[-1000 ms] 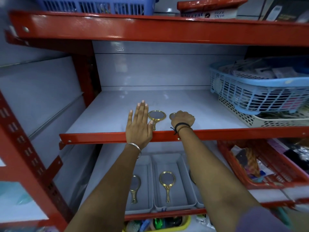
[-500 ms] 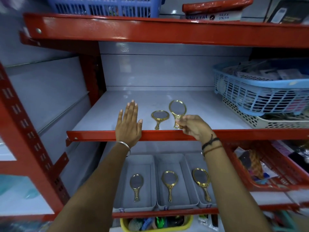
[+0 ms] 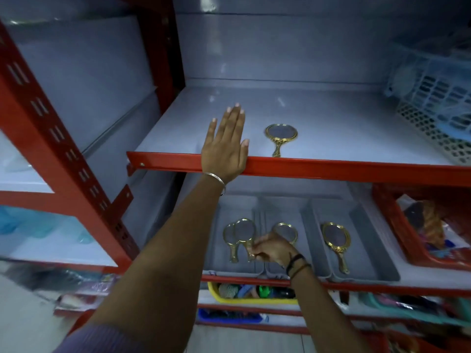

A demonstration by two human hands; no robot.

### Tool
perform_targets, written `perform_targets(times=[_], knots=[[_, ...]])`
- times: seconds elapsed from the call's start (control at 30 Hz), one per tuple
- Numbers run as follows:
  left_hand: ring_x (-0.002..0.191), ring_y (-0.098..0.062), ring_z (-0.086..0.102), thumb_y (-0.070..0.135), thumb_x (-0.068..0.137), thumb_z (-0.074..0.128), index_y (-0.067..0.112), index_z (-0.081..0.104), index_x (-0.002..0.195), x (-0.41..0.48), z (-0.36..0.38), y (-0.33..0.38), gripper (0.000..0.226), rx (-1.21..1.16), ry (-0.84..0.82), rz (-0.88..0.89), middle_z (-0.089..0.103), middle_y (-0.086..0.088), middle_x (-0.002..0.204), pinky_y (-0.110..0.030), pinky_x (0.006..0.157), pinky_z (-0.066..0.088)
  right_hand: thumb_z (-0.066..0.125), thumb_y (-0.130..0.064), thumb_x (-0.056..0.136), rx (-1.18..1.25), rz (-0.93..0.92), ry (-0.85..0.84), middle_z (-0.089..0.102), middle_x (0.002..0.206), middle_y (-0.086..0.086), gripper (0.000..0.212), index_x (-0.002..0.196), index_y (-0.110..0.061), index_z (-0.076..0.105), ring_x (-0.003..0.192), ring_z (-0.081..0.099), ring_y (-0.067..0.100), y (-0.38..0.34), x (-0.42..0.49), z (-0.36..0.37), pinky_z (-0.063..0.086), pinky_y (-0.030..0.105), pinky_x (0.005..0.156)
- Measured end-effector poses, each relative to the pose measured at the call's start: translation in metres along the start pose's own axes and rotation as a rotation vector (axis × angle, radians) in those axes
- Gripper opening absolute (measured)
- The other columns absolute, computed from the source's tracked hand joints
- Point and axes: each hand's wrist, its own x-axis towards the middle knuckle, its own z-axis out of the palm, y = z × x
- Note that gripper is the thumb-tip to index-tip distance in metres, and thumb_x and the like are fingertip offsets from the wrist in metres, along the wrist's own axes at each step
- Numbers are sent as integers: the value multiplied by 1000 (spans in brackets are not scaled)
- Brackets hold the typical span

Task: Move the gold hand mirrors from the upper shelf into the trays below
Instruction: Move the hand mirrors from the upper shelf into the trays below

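While the right hand lowers a pinched mirror into the left tray, fingers closed on its handle, one mirror remains on the upper shelf; left hand flat, fingers straight, holding nothing.

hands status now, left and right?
Left hand: open, flat on the upper shelf edge.
Right hand: closed on a gold hand mirror over the left tray.

Only 1 view, head-worn, wide-angle. Looking forward and down at a red-framed rack from close in, arm's reach off. Upper shelf across mid-frame, grey trays lower down (edges bent by the lens, right side blurred). Both forearms entering from the bottom edge.
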Motion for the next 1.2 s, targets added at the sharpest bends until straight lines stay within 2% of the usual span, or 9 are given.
perform_targets(times=[0.27, 0.37, 0.43, 0.57, 0.63, 0.7, 0.87, 0.97, 1.2], knots=[[144, -23, 28, 32, 90, 32, 7, 28, 146, 0, 5, -2, 62, -12, 36, -2, 30, -9, 155, -40, 118, 20, 73, -16, 76, -274, 90, 195, 50, 24, -11, 28, 59, -7, 54, 33, 55, 1, 29, 107, 45, 46, 11, 40], [144, -23, 28, 32, 90, 32, 7, 29, 146, 0, 6, -2, 62, -17, 40, -7, 31, -9, 155, -39, 118, 21, 79, -22, 69, -310, 146, 219, 75, 72, 7, 29, 81, 2, 67, 72, 72, 18, 54, 140, 48, 61, 27, 72], [144, -23, 28, 32, 90, 32, 7, 28, 146, 0, 6, -2, 62, -21, 37, -8, 31, -9, 155, -39, 118, 21, 79, -25, 70, -331, 151, 250, 73, 90, 12, 37, 94, 1, 67, 86, 71, 23, 48, 130, 53, 56, 26, 73], [145, -23, 27, 32, 91, 32, 7, 27, 147, 0, 4, -1, 62, -23, 20, -9, 30, -9, 155, -39, 118, 21, 73, -24, 77, -389, 36, 316, 64, 72, 11, 21, 70, -9, 60, 66, 63, 20, 18, 91, 51, 43, 25, 61], [145, -22, 27, 32, 91, 33, 7, 27, 147, 1, 4, -2, 62, -28, 15, -15, 30, -9, 155, -39, 118, 21, 71, -26, 77, -365, -83, 327, 54, 53, 11, 38, 52, -7, 50, 49, 50, 16, 2, 69, 41, 41, 27, 58], [144, -22, 28, 32, 90, 33, 6, 28, 146, 0, 5, -1, 62, -31, 20, -21, 31, -9, 155, -40, 117, 22, 71, -31, 77, -321, -214, 377, 61, 59, 17, 40, 59, 3, 61, 54, 53, 15, -25, 31, 23, 41, 24, 60], [144, -22, 29, 31, 90, 31, 7, 29, 146, -1, 1, 2, 62, -52, 7, -57, 32, -8, 155, -41, 117, 25, 73, -26, 78, -173, -492, 284, 65, 67, -4, 13, 75, -14, 69, 63, 58, 8, -122, -86, -30, 46, 21, 67], [144, -23, 29, 30, 89, 32, 7, 30, 146, -2, -3, 5, 61, -90, -5, -78, 33, -9, 154, -43, 116, 26, 70, -30, 80, -203, -617, 515, 69, 72, -2, 16, 77, -14, 72, 70, 64, 11, -163, -97, -52, 47, 24, 70], [143, -23, 30, 31, 89, 28, 6, 31, 145, -1, -5, 4, 62, -93, -33, -68, 34, -8, 154, -43, 116, 28, 65, -35, 83, -643, -156, 876, 53, 136, 9, 51, 128, -13, 53, 125, 49, 29, -200, -33, -57, 42, 36, 99]])
